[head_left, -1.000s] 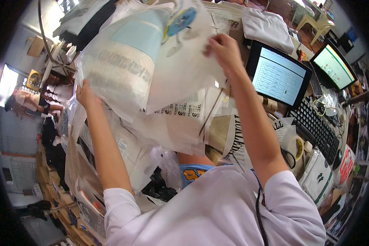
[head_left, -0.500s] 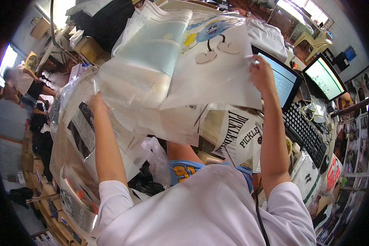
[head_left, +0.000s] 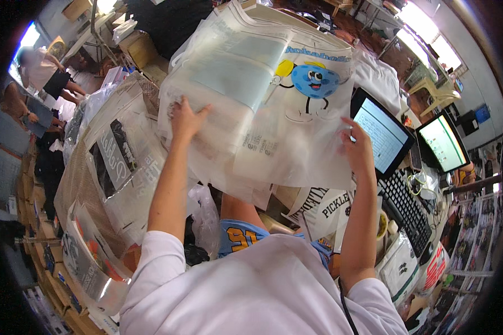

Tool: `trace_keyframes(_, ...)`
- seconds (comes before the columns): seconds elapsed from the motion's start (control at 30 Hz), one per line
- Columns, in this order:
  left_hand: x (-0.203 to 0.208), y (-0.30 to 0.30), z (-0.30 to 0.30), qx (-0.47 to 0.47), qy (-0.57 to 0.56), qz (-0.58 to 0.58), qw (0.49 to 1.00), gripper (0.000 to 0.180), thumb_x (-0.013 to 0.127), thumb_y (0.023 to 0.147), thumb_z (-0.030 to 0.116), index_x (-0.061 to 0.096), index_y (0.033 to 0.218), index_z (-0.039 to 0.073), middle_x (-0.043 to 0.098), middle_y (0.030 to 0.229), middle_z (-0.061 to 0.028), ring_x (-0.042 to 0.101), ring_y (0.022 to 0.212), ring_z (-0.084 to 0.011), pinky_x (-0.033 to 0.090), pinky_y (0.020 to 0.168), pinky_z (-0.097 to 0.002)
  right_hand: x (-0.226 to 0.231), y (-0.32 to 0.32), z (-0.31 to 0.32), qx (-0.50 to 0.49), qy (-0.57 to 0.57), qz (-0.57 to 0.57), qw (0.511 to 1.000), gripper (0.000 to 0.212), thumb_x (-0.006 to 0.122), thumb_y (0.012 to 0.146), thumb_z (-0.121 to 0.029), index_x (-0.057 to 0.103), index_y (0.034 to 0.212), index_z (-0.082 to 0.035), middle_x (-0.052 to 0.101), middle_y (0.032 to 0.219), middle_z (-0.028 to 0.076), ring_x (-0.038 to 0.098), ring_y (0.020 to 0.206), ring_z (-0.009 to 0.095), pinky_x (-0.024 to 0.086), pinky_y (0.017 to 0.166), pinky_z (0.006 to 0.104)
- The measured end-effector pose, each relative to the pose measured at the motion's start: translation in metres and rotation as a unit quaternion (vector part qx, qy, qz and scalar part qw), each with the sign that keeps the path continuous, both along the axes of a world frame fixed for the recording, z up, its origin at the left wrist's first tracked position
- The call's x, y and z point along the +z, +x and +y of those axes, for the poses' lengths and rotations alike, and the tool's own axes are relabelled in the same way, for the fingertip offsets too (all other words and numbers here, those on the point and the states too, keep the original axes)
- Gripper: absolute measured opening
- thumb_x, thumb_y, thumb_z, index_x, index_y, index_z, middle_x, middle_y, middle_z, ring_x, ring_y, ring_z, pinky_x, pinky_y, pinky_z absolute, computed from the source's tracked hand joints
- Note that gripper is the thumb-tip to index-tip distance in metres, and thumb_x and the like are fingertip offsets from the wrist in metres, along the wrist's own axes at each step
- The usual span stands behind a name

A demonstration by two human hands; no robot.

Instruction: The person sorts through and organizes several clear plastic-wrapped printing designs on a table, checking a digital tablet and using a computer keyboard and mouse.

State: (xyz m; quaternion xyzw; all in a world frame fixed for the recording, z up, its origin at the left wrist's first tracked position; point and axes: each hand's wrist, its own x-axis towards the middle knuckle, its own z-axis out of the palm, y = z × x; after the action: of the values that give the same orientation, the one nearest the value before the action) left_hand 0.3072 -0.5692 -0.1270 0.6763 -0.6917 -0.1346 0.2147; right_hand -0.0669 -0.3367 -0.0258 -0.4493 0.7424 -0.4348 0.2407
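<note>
A large translucent film sheet [head_left: 313, 156] with a printed blue cartoon ball character lies spread in front of me. Over its left part lies another stretch of clear film [head_left: 223, 106] with a pale bluish band. My left hand [head_left: 188, 120] rests on this left part, thumb and fingers spread apart. At the right edge of the character sheet is my right hand [head_left: 360, 146], its fingers curled around the film edge. Below the sheet's near edge, sheets with black lettering [head_left: 332, 209] stick out over my lap.
Right of the sheets stand a tablet-like screen [head_left: 381, 131], a black keyboard [head_left: 405, 204] and a second monitor [head_left: 442, 142]. More printed film [head_left: 117, 162] lies at left on a mesh-like covering. A person [head_left: 44, 72] is at the far left; a plastic chair [head_left: 433, 95] stands far right.
The character sheet has come down flatter and its print faces me. My left hand has moved right and forward onto the film and spread its fingers; my right hand has shifted nearer me.
</note>
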Motion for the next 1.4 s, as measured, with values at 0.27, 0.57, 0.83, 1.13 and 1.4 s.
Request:
trace_keyframes(0.27,0.032,-0.115,0.111,-0.188,-0.101,-0.07,0.974,0.076,0.048,0.088,0.06,0.043,0.138,0.003,0.036,0.146,-0.0226,0.027,0.139,-0.0408,0.015,0.109,-0.0648,-0.014,0.012,-0.01,0.031,0.018,-0.008,0.999,0.025,0.054,0.091,-0.005,0.065,0.112,0.0,0.068,0.101,0.009,0.061,0.086,0.013,0.05,0.073,0.0268)
trace_keyframes(0.57,0.087,-0.109,0.146,-0.445,-0.053,0.377,0.811,0.043,0.066,0.088,0.027,0.06,0.121,0.001,0.063,0.121,-0.0171,0.059,0.114,-0.028,0.042,0.101,-0.0376,-0.026,-0.003,-0.007,0.021,0.019,-0.017,0.999,0.024,0.055,0.09,-0.009,0.065,0.11,0.002,0.068,0.095,0.007,0.059,0.086,0.012,0.046,0.077,0.0263)
trace_keyframes(0.83,0.013,-0.035,0.061,-0.005,-0.047,-0.002,0.999,0.089,0.06,0.079,0.066,0.043,0.137,0.001,0.028,0.146,-0.0324,0.023,0.138,-0.0475,0.019,0.11,-0.0609,-0.026,0.008,-0.013,0.049,0.012,-0.05,0.997,0.027,0.057,0.094,-0.018,0.063,0.111,0.001,0.066,0.094,0.004,0.054,0.08,0.01,0.044,0.074,0.0247)
trace_keyframes(1.13,0.02,-0.069,0.079,-0.124,-0.06,0.123,0.983,0.095,0.065,0.076,0.062,0.035,0.142,0.0,0.024,0.149,-0.0308,0.02,0.141,-0.0447,0.015,0.111,-0.061,-0.013,0.01,-0.006,0.021,0.018,-0.03,0.999,0.027,0.057,0.094,-0.021,0.063,0.11,-0.001,0.063,0.091,0.002,0.054,0.08,0.01,0.044,0.075,0.0247)
trace_keyframes(1.4,0.003,-0.02,0.026,0.076,0.005,0.121,0.99,0.092,0.069,0.079,0.05,0.025,0.146,0.003,0.03,0.145,-0.0333,0.029,0.139,-0.04,0.04,0.104,-0.0426,-0.024,0.012,-0.005,0.054,0.032,-0.099,0.993,0.032,0.059,0.093,-0.022,0.058,0.119,-0.005,0.061,0.106,0.007,0.051,0.1,0.015,0.039,0.09,0.0268)
